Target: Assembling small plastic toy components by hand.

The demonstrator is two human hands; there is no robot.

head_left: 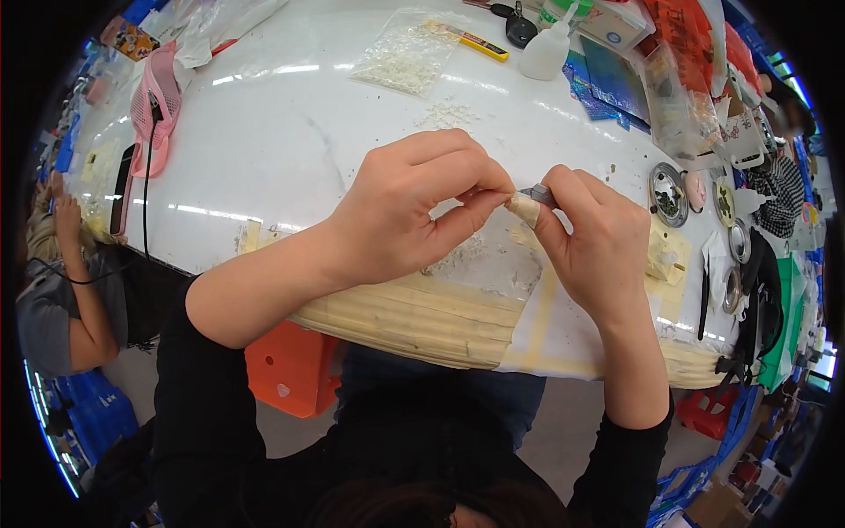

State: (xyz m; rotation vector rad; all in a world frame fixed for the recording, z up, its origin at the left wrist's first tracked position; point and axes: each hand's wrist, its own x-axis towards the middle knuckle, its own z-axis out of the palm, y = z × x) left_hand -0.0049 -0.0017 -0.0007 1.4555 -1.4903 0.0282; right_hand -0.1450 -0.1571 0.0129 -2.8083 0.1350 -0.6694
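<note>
Above the near part of the white table (pixel 264 114), both my hands meet almost tip to tip. My left hand (pixel 422 207) is closed in a pinch, thumb against fingertips; whatever lies between them is too small to make out. In my right hand (pixel 598 233) is a small grey tool with a pointed metal tip (pixel 539 194), pressed between thumb and forefinger. Its tip points at the left fingertips. Beige tape (pixel 525 209) is wrapped round my right thumb. Small white bits (pixel 459 255) lie scattered on the table under my hands.
Beyond my hands lie a clear bag of white bits (pixel 407 66), a yellow cutter (pixel 482 46) and a white squeeze bottle (pixel 547 51). Round tins (pixel 669 195) stand at right. A pink mesh pouch (pixel 157 106) and black cable are at left, where another person's arm (pixel 79 290) shows.
</note>
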